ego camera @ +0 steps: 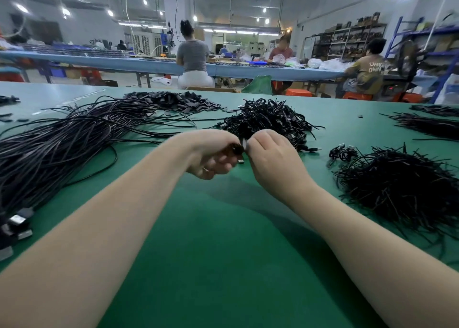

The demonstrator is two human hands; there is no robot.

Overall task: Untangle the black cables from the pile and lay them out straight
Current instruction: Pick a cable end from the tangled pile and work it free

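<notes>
Head view: left hand (213, 157) and right hand (269, 158) pinch one small coiled cable (237, 149) above the green table (211, 240); straightened cables (62, 138) lie left, tangled pile (268, 119) remains behind.

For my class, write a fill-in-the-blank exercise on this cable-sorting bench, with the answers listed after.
1. The left hand and the right hand together hold a small coiled ____ cable.
2. The table surface is ____ in colour.
3. The long straightened cables lie on the person's ____ side.
4. Beyond the hands sits a tangled ____ of cables.

Answers: black; green; left; pile
</notes>
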